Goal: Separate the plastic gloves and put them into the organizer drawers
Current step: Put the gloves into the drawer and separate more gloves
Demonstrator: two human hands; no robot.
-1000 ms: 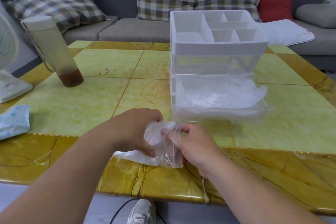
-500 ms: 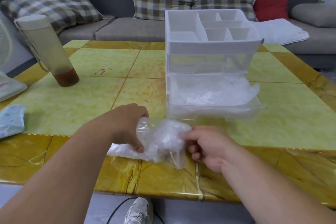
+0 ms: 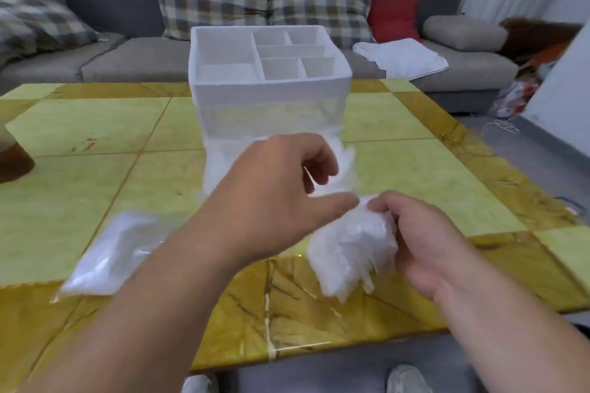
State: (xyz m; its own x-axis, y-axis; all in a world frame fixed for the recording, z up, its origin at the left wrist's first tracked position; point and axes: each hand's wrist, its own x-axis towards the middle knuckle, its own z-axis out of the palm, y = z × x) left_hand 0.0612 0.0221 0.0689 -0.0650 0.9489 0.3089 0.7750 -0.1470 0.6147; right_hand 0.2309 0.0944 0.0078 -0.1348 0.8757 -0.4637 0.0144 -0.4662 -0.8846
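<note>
Over the table's (image 3: pixel 95 124) near edge, the right hand (image 3: pixel 424 242) clutches a crumpled wad of gloves (image 3: pixel 349 249) hanging downward, the left hand (image 3: pixel 277 191) just left of it with thumb reaching its top and fingers loosely curled, any grip too blurred to tell, with the organizer (image 3: pixel 268 96) straight beyond.

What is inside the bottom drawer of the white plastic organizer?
Crumpled clear plastic gloves show at the right side of the bottom drawer. The left hand covers the drawer's middle, so the rest of its contents cannot be seen.
</note>
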